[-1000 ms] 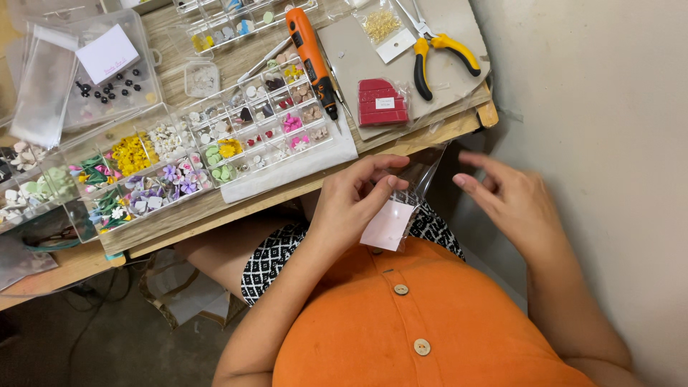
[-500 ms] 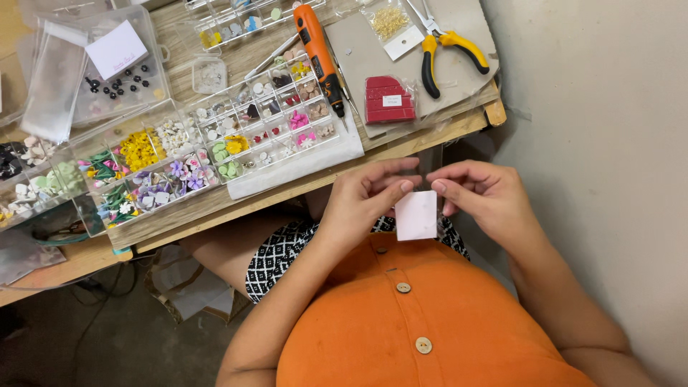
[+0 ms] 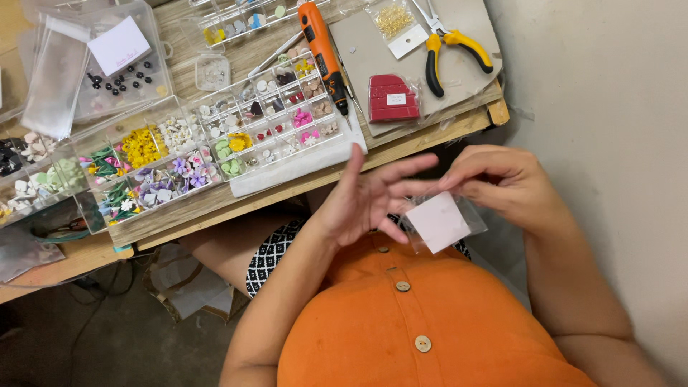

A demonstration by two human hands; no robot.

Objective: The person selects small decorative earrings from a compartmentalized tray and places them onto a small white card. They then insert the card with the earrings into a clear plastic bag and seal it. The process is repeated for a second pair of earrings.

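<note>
A small clear plastic bag with a pale pink card inside [image 3: 438,221] hangs in front of my orange shirt, below the table edge. My right hand [image 3: 505,183] pinches its top corner between thumb and fingers. My left hand [image 3: 367,199] is beside the bag with its fingers spread apart; its fingertips lie close to the bag's left edge, and I cannot tell whether they touch it.
On the wooden table [image 3: 215,204] stand clear compartment boxes of coloured beads and small flowers [image 3: 179,154], an orange rotary tool [image 3: 322,50], yellow-handled pliers [image 3: 448,50], a red packet [image 3: 390,97] and a grey board [image 3: 373,50]. A wall is at the right.
My left hand has let go of the bag and spread its fingers. The right hand now holds the bag alone, slightly lower and to the right.
</note>
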